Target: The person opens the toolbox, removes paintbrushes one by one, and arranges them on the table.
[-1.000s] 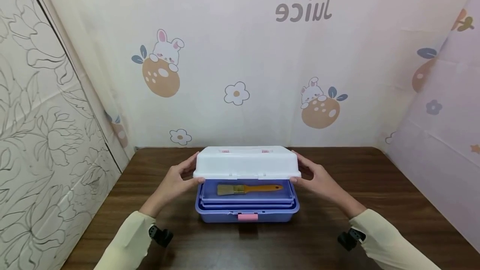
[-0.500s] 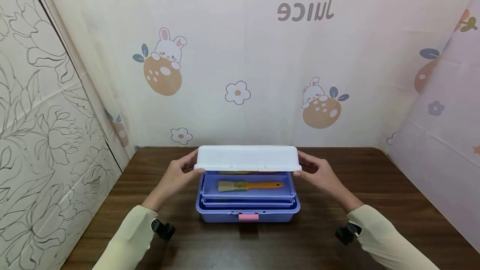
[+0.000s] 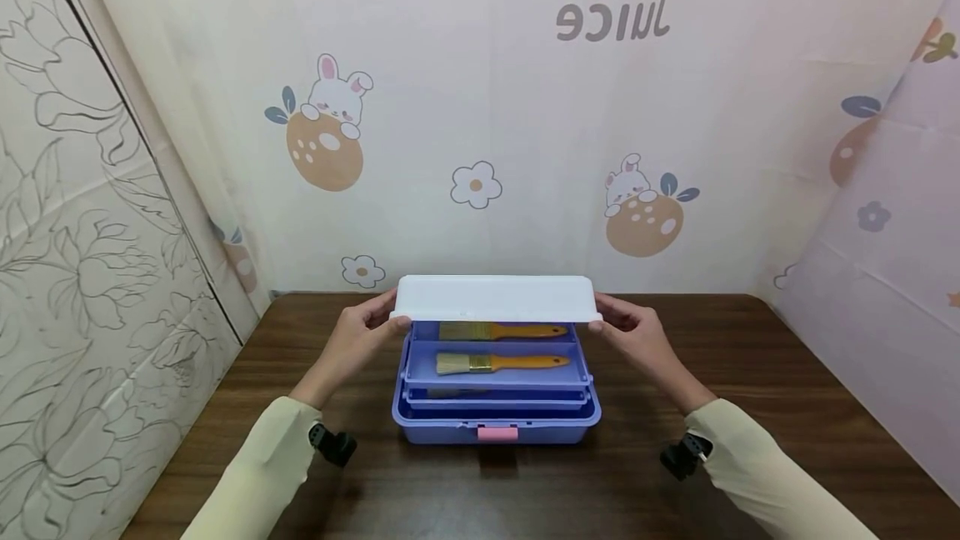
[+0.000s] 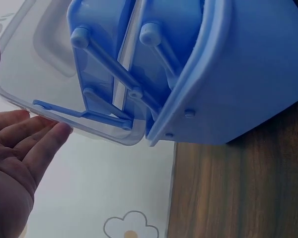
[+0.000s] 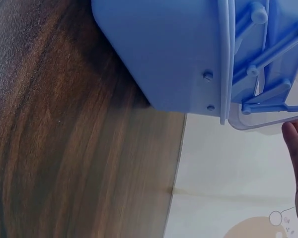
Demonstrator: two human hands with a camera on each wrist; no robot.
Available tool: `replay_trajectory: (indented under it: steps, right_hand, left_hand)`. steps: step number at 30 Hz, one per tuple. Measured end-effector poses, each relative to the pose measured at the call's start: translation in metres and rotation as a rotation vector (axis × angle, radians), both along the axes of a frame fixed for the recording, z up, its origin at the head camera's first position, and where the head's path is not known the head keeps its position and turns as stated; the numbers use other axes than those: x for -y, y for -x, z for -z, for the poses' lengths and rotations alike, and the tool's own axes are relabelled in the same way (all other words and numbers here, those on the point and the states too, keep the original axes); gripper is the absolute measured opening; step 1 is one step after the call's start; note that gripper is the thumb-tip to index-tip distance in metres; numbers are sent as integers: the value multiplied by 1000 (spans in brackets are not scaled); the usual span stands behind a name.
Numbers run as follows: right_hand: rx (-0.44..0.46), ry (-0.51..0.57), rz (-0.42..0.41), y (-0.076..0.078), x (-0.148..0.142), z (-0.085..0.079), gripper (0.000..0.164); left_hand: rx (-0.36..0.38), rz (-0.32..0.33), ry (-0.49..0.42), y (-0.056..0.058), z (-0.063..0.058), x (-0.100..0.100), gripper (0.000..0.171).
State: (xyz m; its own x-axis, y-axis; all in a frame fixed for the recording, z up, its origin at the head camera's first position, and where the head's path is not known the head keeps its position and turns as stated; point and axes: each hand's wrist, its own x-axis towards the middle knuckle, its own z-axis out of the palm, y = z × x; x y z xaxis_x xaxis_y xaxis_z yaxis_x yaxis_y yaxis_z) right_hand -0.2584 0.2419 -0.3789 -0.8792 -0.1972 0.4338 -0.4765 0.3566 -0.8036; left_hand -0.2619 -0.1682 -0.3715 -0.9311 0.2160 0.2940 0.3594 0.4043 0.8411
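A blue-violet toolbox [image 3: 435, 433] with a pink latch [image 3: 497, 433] sits on the table, its white lid [image 3: 495, 298] raised and tilted back. My left hand [image 3: 352, 348] holds the lid's left end, thumb at the front corner and fingers along the side. At the opposite end, my right hand [image 3: 641, 348] grips the lid the same way. Stepped trays [image 3: 423, 372] have risen out of the box on hinged arms [image 4: 114, 69]. One flat paintbrush [image 3: 517, 363] with an orange handle lies in the upper tray, another paintbrush [image 3: 528, 330] behind it. Something pale shows partly hidden in the lower tray.
The toolbox stands on a dark wooden table [image 3: 750, 407]. Behind the table hangs a light curtain [image 3: 480, 90] printed with rabbits and flowers. A floral panel [image 3: 82, 273] borders the left side.
Both hands have lifted the lid up and back. The trays have risen with it, bringing the rear paintbrush and more of the lower tray into view.
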Motion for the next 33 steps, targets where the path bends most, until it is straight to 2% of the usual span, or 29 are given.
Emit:
replay_trajectory:
  steps: [4,10,15,20,24,27,31,33]
  right_hand:
    - [-18,41,-11,4,1,0,41]
    - [-55,189,-64,10,2,2,33]
    - [-70,307,-37,16,3,4,19]
    - [-70,317,16,23,7,4,15]
    - [-59,315,18,27,10,5,16]
    - [-50,313,6,29,13,5,16]
    - [-80,310,-23,32,16,5,16]
    - [-104,299,-31,34,16,6,16]
  left_hand:
    - [-19,-21,13,5,-3,-1,65]
    - [-15,-51,37,10,-7,-2,64]
    - [-21,-67,29,17,-9,-2,64]
    - [-23,-74,14,23,-10,-1,62]
    - [3,-49,-47,26,-10,0,60]
    - [15,-33,-88,19,-20,-3,52]
    - [33,-32,-147,22,-19,-2,45]
    - [25,-35,-170,28,-10,0,46]
